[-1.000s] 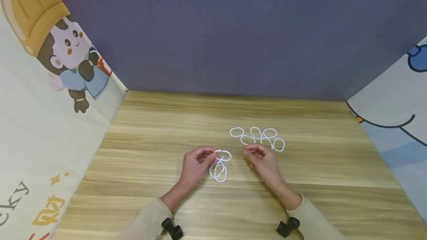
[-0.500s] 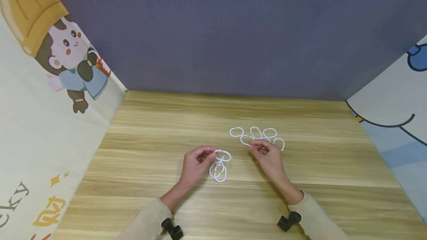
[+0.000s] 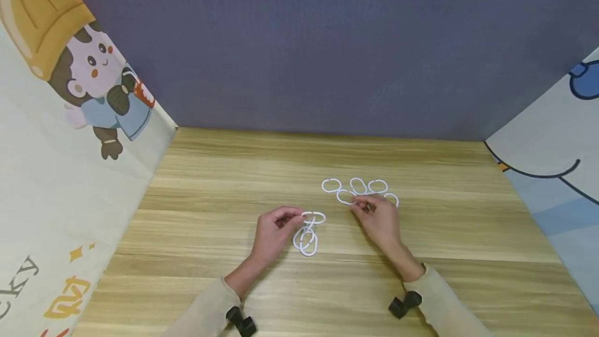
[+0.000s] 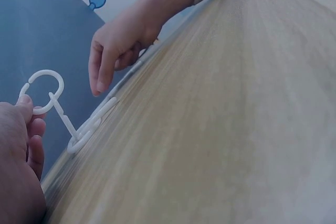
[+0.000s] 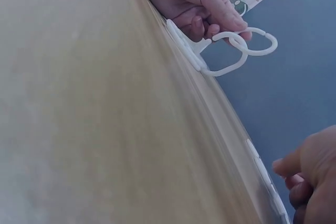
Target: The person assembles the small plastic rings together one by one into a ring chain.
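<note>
My left hand (image 3: 272, 234) pinches a white plastic link (image 4: 62, 85) between thumb and forefinger, holding it above the table. A second link (image 4: 65, 120) hangs through it, and its lower end meets more white links (image 4: 84, 141) resting on the wood, overlapping in a short chain. Over on the right, my right hand (image 3: 381, 222) reaches down over a spread of loose white links (image 3: 331, 192), thumb and forefinger close together. Its fingertips are right at the edge of one link (image 3: 338, 197), and nothing shows between them in either wrist view. The hand hides part of the spread.
A wood-grain table (image 3: 224, 170) lies under everything, with a dark blue-grey panel (image 3: 299, 51) behind it. Printed cartoon panels stand at the left (image 3: 42, 170) and right (image 3: 552, 144). Black devices (image 3: 404, 304) sit on both sleeves.
My right hand has shifted slightly right and away from me, over the loose links. The left hand stays nearly still, its held link tilting a little flatter in view.
</note>
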A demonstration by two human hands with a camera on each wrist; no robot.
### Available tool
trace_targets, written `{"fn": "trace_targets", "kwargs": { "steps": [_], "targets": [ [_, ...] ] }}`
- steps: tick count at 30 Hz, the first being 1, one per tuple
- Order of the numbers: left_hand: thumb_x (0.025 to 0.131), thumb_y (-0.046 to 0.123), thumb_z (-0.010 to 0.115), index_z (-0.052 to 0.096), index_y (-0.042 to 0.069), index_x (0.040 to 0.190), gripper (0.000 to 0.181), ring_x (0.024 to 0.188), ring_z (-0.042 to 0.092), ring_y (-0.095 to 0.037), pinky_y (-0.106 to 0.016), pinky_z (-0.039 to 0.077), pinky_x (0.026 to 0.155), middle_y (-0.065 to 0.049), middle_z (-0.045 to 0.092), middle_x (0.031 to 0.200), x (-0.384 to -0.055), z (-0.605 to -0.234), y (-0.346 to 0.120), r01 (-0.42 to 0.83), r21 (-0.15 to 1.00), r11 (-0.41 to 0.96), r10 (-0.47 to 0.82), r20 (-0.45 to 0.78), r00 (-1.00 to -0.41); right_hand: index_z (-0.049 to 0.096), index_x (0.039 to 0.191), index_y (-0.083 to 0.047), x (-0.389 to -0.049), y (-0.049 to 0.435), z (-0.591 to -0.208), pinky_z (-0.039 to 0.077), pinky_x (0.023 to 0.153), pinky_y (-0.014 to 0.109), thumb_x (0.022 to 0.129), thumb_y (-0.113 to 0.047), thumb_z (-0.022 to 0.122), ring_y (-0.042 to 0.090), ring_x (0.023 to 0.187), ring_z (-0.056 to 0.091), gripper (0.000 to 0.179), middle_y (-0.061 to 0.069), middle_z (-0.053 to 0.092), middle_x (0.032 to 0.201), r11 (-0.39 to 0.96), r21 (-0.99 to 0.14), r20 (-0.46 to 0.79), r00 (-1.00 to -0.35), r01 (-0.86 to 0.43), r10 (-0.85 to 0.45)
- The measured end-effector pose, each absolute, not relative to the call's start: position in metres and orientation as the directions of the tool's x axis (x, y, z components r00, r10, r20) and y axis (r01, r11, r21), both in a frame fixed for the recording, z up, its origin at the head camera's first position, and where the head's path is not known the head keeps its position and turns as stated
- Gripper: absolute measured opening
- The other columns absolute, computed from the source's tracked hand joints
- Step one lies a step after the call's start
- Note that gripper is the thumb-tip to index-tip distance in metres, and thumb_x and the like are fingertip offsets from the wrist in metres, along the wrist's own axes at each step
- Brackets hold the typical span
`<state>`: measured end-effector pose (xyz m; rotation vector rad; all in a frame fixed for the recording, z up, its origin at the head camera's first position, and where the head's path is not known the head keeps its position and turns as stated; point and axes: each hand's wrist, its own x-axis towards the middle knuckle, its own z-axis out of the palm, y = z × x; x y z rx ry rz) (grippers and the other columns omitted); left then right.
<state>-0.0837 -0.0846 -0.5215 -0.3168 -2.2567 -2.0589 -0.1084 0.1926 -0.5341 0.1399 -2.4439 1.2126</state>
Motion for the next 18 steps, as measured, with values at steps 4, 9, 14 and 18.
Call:
{"fn": "trace_targets", "kwargs": {
  "steps": [4,9,14,18],
  "targets": [
    [0.095,0.0,0.085,0.082,-0.004,0.105,0.011,0.077,0.068,-0.008,-0.017,0.055,0.069,-0.019,0.081,0.096,-0.0864,-0.5202,-0.0835,0.194,0.978,0.073,0.097,0.187,-0.978,0.088,0.095,-0.005,-0.1152,0.1952,-0.5332,0.048,0.066,0.021,0.079,-0.001,0.098,0.016,0.072,0.065,0.02,0.001,0.075,0.079,0.7,-0.657,0.43,-0.902,-0.28,0.043],
    [0.096,-0.001,0.083,0.08,-0.006,0.106,0.012,0.078,0.069,-0.007,-0.019,0.058,0.071,-0.021,0.08,0.096,-0.0877,-0.52,-0.0826,0.193,0.98,0.056,0.098,0.187,-0.977,0.088,0.093,-0.008,-0.1196,0.1974,-0.5349,0.05,0.068,0.034,0.078,-0.007,0.1,0.019,0.072,0.067,0.02,-0.001,0.074,0.077,0.739,-0.61,0.437,-0.899,-0.287,0.012],
    [0.097,-0.001,0.082,0.079,-0.006,0.106,0.01,0.077,0.068,-0.007,-0.018,0.056,0.069,-0.02,0.079,0.095,-0.0878,-0.5195,-0.0825,0.194,0.979,0.058,0.101,0.188,-0.977,0.087,0.09,-0.01,-0.1182,0.1975,-0.5346,0.048,0.067,0.033,0.079,-0.008,0.1,0.016,0.07,0.064,0.017,-0.002,0.073,0.077,0.734,-0.621,0.406,-0.914,-0.274,0.002],
    [0.099,-0.003,0.079,0.077,-0.007,0.107,0.01,0.076,0.069,-0.008,-0.018,0.057,0.066,-0.022,0.078,0.093,-0.0879,-0.5197,-0.0823,0.194,0.98,0.032,0.107,0.19,-0.976,0.085,0.087,-0.012,-0.1169,0.1969,-0.5341,0.047,0.066,0.031,0.08,-0.008,0.099,0.011,0.068,0.062,0.016,-0.004,0.072,0.076,0.732,-0.629,0.382,-0.924,-0.263,-0.003]
  ]
}}
